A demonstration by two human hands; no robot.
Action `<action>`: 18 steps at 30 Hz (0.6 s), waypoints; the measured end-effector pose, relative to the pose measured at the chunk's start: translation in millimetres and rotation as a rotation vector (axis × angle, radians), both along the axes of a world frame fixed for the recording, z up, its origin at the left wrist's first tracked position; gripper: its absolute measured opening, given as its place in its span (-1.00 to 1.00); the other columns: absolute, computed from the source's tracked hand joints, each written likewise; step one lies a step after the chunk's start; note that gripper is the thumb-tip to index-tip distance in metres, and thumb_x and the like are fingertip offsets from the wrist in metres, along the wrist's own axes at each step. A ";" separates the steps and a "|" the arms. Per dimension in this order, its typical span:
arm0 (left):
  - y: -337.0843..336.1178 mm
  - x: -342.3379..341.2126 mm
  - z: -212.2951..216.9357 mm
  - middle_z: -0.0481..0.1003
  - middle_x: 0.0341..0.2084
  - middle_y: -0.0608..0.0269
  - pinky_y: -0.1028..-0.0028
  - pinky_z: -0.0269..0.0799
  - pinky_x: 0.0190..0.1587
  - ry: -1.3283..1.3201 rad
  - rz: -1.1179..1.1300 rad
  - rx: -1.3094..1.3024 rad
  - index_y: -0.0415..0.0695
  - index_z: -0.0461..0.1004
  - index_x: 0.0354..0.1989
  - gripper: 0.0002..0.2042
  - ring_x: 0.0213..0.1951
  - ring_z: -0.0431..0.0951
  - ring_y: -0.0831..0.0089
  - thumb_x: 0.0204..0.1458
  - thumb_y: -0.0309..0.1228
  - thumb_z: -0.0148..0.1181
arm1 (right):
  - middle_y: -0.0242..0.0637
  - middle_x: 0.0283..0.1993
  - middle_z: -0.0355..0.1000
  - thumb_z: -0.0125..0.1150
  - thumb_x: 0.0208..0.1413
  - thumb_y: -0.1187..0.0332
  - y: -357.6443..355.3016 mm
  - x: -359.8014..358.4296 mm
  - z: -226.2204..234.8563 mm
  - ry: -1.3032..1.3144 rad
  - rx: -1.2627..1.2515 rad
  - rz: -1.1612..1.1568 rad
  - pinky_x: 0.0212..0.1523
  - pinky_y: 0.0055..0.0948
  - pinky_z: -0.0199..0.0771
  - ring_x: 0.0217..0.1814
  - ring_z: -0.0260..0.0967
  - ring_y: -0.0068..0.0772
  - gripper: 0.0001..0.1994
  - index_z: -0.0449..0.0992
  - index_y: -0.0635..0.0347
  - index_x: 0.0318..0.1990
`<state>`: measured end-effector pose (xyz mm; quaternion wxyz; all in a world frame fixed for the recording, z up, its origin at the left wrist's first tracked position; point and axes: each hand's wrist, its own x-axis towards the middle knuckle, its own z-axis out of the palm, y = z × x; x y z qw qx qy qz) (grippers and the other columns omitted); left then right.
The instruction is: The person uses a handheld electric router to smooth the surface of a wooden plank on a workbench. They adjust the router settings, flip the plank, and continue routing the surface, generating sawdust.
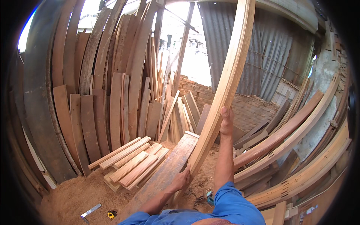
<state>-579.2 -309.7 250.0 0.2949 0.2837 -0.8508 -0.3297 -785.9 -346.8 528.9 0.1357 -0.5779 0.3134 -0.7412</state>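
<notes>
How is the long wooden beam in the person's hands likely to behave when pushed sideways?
The beam is probably stiff, as it looks thick. It may swing or tip, being long and narrow. It is perhaps heavy: the left hand and right hand both support it.

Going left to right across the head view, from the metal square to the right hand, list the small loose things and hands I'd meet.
Metal square → yellow-and-black tape measure → left hand → teal object → right hand.
</notes>
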 end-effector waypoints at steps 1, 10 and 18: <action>-0.1 0.1 -15.2 0.50 -0.09 -0.34 -0.02 0.49 -0.13 -0.023 -0.001 0.003 -0.29 -0.01 0.40 -0.38 -0.24 0.57 -0.24 0.18 -0.43 0.01 | -0.25 0.14 0.32 0.21 0.16 -0.17 1.8 1.0 0.8 -0.009 -0.006 0.000 0.22 -0.38 0.20 0.17 0.21 -0.44 -0.19 0.23 0.36 0.33; 35.3 -1.5 -46.4 0.14 0.21 -0.65 0.07 0.30 0.25 -0.175 -0.014 0.268 -0.56 -0.26 0.38 -0.06 0.19 0.34 -0.37 0.00 -0.25 0.17 | -0.35 0.05 0.34 0.22 0.21 -0.08 2.3 -8.9 -0.5 -0.030 -0.045 -0.017 0.16 -0.43 0.22 0.07 0.23 -0.51 -0.32 0.30 0.32 0.26; 46.8 -8.1 -28.5 0.01 0.25 -0.73 0.12 0.06 0.40 -0.081 -0.041 0.129 -0.70 -0.24 0.32 0.00 0.37 0.07 -0.33 0.03 -0.09 0.19 | -0.27 0.16 0.34 0.14 0.27 -0.05 5.2 4.9 5.6 0.023 -0.079 -0.094 0.25 -0.38 0.18 0.18 0.23 -0.43 -0.33 0.27 0.34 0.31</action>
